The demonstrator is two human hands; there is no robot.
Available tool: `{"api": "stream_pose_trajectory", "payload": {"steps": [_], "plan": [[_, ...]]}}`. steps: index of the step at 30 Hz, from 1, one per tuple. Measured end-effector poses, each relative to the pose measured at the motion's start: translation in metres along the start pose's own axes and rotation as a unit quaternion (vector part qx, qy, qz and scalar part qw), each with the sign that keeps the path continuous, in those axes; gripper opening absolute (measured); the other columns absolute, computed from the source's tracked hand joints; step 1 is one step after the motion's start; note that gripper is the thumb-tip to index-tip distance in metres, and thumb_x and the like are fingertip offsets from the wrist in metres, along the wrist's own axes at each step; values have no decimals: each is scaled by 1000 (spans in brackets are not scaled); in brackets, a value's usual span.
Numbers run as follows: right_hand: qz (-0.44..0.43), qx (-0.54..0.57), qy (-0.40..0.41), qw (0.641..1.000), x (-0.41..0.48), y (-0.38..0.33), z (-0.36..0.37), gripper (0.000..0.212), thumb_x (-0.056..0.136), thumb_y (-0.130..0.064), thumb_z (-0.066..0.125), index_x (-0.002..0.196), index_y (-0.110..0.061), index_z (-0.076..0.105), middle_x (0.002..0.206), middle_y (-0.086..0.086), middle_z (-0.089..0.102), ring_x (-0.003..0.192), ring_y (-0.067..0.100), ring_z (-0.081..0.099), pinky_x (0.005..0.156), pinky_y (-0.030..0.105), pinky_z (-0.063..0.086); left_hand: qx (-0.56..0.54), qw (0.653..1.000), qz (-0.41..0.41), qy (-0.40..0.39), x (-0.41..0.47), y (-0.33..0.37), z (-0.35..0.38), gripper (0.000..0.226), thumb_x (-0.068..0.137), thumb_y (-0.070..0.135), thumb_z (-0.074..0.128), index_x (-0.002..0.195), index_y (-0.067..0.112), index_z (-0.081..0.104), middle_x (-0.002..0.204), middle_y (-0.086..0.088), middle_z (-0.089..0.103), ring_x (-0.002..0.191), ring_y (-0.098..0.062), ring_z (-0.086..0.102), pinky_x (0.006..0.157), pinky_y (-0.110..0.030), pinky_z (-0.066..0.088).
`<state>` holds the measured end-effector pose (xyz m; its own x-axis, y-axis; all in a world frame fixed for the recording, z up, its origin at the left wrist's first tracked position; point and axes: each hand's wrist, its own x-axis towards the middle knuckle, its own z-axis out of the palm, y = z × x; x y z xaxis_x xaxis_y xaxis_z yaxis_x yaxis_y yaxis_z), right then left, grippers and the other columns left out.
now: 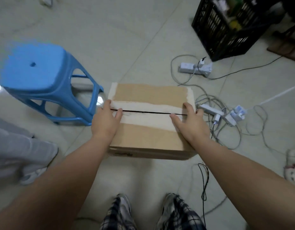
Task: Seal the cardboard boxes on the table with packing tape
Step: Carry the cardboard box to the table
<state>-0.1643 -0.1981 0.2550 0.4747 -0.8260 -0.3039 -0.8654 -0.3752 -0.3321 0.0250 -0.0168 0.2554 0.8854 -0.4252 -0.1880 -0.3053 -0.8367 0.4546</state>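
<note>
A brown cardboard box [148, 135] stands on the tiled floor in front of my feet. Its two top flaps are closed, with a dark seam running left to right and torn whitish strips along it. My left hand [106, 121] lies flat on the box's left end, fingers straight across the seam, thumb on the top. My right hand [189, 122] presses flat on the right end, fingers reaching over the edge. No tape roll is in view.
A blue plastic stool [42, 83] stands left of the box. Power strips [195, 68] and tangled cables [226, 123] lie to the right. A black crate [229, 27] sits at the back right. Another person's leg and shoe [22, 156] are at the left.
</note>
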Motion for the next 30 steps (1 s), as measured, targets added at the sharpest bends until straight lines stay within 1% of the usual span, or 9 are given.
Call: {"api": "stream_pose_trajectory", "payload": {"steps": [3,7,9,10,12,15,20,24,30], "plan": [[10,31,21,999,-20,-28,-99,61,87,-65,38,139,-35,26,135,10,32,106,35,53,76,41,38,-27,999,-15,23,-14,64,-82,56,92,43,47,138,12,36,129,-18,48,115,-37,47,91,-43,38],[5,53,77,996,-38,-54,-211,58,93,-53,39,138,-19,28,131,12,37,104,37,52,74,41,34,-43,998,-21,52,-30,135,-174,52,92,44,46,125,4,47,122,-20,52,112,-38,48,89,-43,39],[3,54,102,993,-41,-64,-252,64,92,-52,40,140,-12,26,138,13,35,108,37,52,75,42,36,-52,996,-16,68,-36,161,-206,49,91,44,46,119,4,51,119,-17,52,109,-35,48,84,-40,39],[8,57,108,993,-42,-68,-268,69,92,-53,40,143,-11,22,142,12,33,112,36,51,77,43,38,-57,995,-16,76,-39,172,-218,48,91,44,47,118,5,52,118,-17,52,107,-35,49,81,-38,38],[15,61,110,992,-41,-75,-293,79,92,-55,40,148,-7,13,150,11,26,121,35,46,86,44,40,-65,994,-16,91,-43,190,-237,47,91,43,47,117,4,52,118,-18,52,106,-36,50,82,-39,39],[15,60,122,991,-35,-82,-315,81,92,-55,40,147,-1,15,149,11,26,124,34,43,88,44,40,-66,992,-12,104,-39,208,-252,47,91,42,47,120,6,52,121,-18,52,110,-36,48,87,-41,39],[2,60,130,990,-2,-105,-328,72,90,-55,42,136,0,32,138,14,36,114,37,50,91,47,42,-65,991,-22,113,-4,217,-259,49,90,43,47,124,8,52,125,-19,50,112,-37,48,91,-40,39],[35,76,120,989,40,-132,-327,63,89,-53,44,129,-4,38,132,12,40,110,37,52,84,45,39,-64,992,-24,109,53,226,-259,47,89,42,48,122,8,53,123,-18,50,110,-37,49,89,-39,39],[64,92,106,988,115,-193,-318,62,90,-51,44,129,-4,38,132,13,42,112,36,51,84,44,40,-35,996,-5,80,164,233,-275,49,89,42,50,121,5,52,122,-21,50,111,-39,49,91,-39,39]]}}
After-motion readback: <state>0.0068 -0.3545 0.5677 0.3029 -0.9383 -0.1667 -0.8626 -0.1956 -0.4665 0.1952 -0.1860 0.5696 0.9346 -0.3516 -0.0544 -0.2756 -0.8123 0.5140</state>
